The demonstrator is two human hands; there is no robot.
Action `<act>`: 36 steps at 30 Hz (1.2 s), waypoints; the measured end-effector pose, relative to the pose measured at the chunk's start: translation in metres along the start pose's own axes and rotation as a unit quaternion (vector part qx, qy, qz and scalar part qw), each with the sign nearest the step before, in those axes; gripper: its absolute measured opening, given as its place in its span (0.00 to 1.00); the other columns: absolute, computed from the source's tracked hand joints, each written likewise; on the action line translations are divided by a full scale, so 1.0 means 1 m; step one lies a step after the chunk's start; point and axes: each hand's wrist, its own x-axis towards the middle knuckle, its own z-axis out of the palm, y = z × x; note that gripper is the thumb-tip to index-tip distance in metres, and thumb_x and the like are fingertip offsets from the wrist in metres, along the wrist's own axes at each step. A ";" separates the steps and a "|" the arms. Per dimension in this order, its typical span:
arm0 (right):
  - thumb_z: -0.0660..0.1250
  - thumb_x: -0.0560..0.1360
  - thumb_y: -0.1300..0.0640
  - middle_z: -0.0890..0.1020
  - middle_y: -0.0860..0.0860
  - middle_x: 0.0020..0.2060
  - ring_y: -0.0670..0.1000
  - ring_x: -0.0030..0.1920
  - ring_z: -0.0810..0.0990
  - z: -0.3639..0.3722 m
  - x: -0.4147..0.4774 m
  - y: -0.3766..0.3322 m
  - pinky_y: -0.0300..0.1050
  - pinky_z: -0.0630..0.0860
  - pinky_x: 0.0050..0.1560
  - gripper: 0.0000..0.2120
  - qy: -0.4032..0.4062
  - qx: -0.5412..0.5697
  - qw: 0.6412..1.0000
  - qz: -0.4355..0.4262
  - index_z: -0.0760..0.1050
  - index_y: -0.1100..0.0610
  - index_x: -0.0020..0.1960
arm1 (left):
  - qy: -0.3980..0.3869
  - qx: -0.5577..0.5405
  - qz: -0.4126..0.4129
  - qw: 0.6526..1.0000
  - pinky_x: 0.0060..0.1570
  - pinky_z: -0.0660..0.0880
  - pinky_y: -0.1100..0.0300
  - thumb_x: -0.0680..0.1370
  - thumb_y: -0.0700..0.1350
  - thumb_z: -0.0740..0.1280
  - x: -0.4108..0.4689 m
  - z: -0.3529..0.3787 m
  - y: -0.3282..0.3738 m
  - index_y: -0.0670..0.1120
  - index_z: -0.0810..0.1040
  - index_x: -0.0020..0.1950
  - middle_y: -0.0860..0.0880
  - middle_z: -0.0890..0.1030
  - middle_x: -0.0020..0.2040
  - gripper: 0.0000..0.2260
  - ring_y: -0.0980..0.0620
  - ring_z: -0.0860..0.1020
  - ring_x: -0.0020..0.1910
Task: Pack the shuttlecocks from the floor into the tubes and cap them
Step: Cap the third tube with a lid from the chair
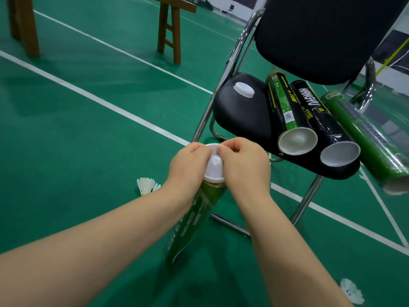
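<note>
I'm pressing the white cap onto the green tube, which is standing on the floor right in front of me, its long axis tilting up and away toward the chair. Neither hand is nearer. My left hand and right hand are flanking the cap, fingers curled, pinching its far rim. I'm guessing it's needing a push straight down that axis. One shuttlecock is lying just left of the tube.
</note>
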 end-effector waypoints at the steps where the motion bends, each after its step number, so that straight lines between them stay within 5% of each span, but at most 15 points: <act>1: 0.63 0.74 0.56 0.81 0.49 0.39 0.51 0.43 0.76 0.000 0.000 0.000 0.45 0.72 0.41 0.07 -0.008 -0.003 1.000 0.004 0.79 0.53 0.40 | 0.001 -0.004 -0.003 1.000 0.33 0.66 0.59 0.74 0.41 0.61 0.000 -0.001 -0.001 0.44 0.75 0.38 0.47 0.76 0.36 0.06 0.50 0.72 0.36; 10: 0.66 0.71 0.57 0.82 0.45 0.35 0.48 0.41 0.79 0.006 -0.004 0.006 0.44 0.75 0.41 0.07 0.004 0.047 0.998 0.033 0.80 0.50 0.37 | -0.008 -0.023 -0.003 1.000 0.30 0.70 0.60 0.74 0.37 0.62 -0.001 -0.003 -0.002 0.45 0.77 0.45 0.46 0.79 0.39 0.06 0.49 0.76 0.36; 15: 0.64 0.73 0.55 0.80 0.47 0.52 0.51 0.52 0.78 0.012 0.000 0.008 0.51 0.77 0.54 0.11 -0.070 0.137 0.979 0.131 0.75 0.46 0.54 | -0.014 -0.040 -0.019 0.999 0.24 0.70 0.65 0.73 0.33 0.60 0.000 -0.004 0.002 0.47 0.76 0.49 0.44 0.79 0.43 0.12 0.49 0.76 0.35; 18: 0.63 0.75 0.57 0.80 0.51 0.50 0.50 0.44 0.78 0.010 0.002 0.005 0.44 0.75 0.40 0.12 -0.132 0.201 0.950 0.197 0.75 0.53 0.58 | -0.018 -0.037 -0.026 0.999 0.25 0.69 0.64 0.73 0.31 0.58 0.002 -0.005 0.003 0.47 0.76 0.49 0.42 0.78 0.45 0.14 0.48 0.75 0.34; 21: 0.63 0.75 0.60 0.81 0.51 0.42 0.48 0.37 0.77 0.005 0.001 0.005 0.40 0.72 0.34 0.10 -0.151 0.229 0.940 0.201 0.78 0.54 0.55 | -0.016 -0.030 -0.032 0.999 0.26 0.69 0.63 0.72 0.31 0.57 0.001 -0.004 0.002 0.45 0.76 0.47 0.43 0.78 0.43 0.13 0.48 0.75 0.36; 27: 0.63 0.75 0.63 0.81 0.51 0.36 0.48 0.35 0.77 -0.001 0.000 0.010 0.41 0.74 0.37 0.07 -0.168 0.262 0.927 0.210 0.78 0.53 0.45 | -0.015 -0.026 -0.045 0.999 0.33 0.71 0.59 0.71 0.29 0.57 0.004 0.000 0.002 0.46 0.76 0.44 0.41 0.78 0.43 0.14 0.45 0.75 0.38; 36: 0.65 0.74 0.62 0.83 0.51 0.40 0.49 0.37 0.78 -0.002 0.002 0.015 0.41 0.76 0.36 0.08 -0.169 0.256 0.932 0.194 0.80 0.51 0.47 | -0.026 -0.014 -0.074 0.997 0.28 0.72 0.60 0.72 0.28 0.54 0.003 0.002 0.010 0.47 0.77 0.48 0.40 0.78 0.45 0.18 0.44 0.77 0.36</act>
